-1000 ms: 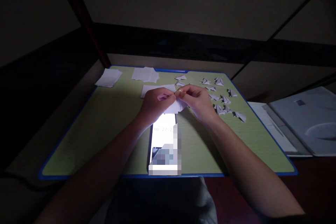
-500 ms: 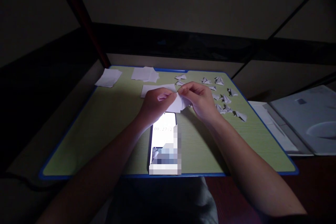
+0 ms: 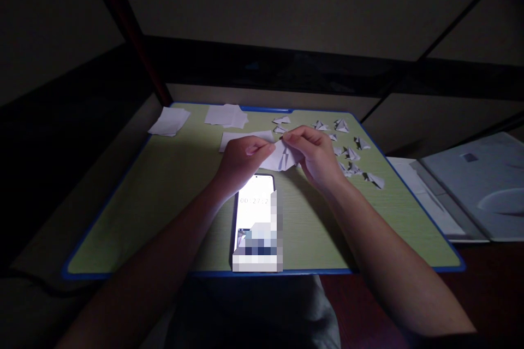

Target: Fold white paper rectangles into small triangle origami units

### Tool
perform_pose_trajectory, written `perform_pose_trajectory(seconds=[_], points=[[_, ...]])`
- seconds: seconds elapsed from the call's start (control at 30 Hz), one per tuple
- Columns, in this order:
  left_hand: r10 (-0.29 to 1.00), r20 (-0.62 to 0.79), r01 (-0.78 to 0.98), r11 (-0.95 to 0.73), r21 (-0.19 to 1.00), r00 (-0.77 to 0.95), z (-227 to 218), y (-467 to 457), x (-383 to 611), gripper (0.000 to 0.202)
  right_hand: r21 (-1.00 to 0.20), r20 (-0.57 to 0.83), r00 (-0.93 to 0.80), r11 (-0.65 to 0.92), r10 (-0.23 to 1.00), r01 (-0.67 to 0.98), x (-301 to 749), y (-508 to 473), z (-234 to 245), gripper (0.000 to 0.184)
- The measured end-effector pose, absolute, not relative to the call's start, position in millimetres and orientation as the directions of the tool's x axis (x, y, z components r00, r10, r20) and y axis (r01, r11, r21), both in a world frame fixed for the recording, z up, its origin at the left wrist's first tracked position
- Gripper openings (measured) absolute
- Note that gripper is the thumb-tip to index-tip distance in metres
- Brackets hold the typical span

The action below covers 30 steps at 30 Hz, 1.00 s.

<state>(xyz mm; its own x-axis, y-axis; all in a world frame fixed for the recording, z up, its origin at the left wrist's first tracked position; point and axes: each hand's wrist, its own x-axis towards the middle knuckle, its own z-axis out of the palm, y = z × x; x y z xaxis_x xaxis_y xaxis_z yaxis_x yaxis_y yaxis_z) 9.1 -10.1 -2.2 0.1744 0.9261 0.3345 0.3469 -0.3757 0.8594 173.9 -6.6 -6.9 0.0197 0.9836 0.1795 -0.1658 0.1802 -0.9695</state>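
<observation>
Between my two hands is a sheet of white paper (image 3: 279,159), creased and bent near its right side. My left hand (image 3: 246,159) pinches its left part, thumb pointing right. My right hand (image 3: 313,151) grips the upper right edge between thumb and fingers. Both hands are closed on the paper, held just above the table. Behind my left hand lies another white sheet (image 3: 229,140). A lit phone (image 3: 256,196) showing a timer lies below the hands; part of its screen is blurred out.
Several small folded paper pieces (image 3: 351,154) are scattered at the right of the green table (image 3: 172,202) with a blue rim. Stacks of white paper sit at the far left (image 3: 168,121) and far middle (image 3: 223,114). A pale box-like object (image 3: 483,185) stands beyond the right edge.
The held paper has tilted and now shows a fold or crease on its right part. My right hand has shifted slightly; the left has hardly moved.
</observation>
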Motion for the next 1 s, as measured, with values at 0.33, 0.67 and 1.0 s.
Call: perform_pose_trajectory(seconds=[0.33,0.67,1.0], points=[[0.926,0.325,0.379,-0.375,0.846,0.192,-3,-9,9,0.02,-0.969,0.193,0.058,0.2,0.979,-0.144,174,-5,-8,0.015],[0.958,0.196,0.238,-0.245,0.94,0.211,-11,-6,9,0.025,-0.971,0.175,0.08,0.185,0.981,-0.153,180,0,-11,0.019],[0.968,0.189,0.236,-0.224,0.945,0.162,-6,-6,6,0.026,-0.986,0.124,-0.085,0.113,0.989,-0.126,184,0,-9,0.019]])
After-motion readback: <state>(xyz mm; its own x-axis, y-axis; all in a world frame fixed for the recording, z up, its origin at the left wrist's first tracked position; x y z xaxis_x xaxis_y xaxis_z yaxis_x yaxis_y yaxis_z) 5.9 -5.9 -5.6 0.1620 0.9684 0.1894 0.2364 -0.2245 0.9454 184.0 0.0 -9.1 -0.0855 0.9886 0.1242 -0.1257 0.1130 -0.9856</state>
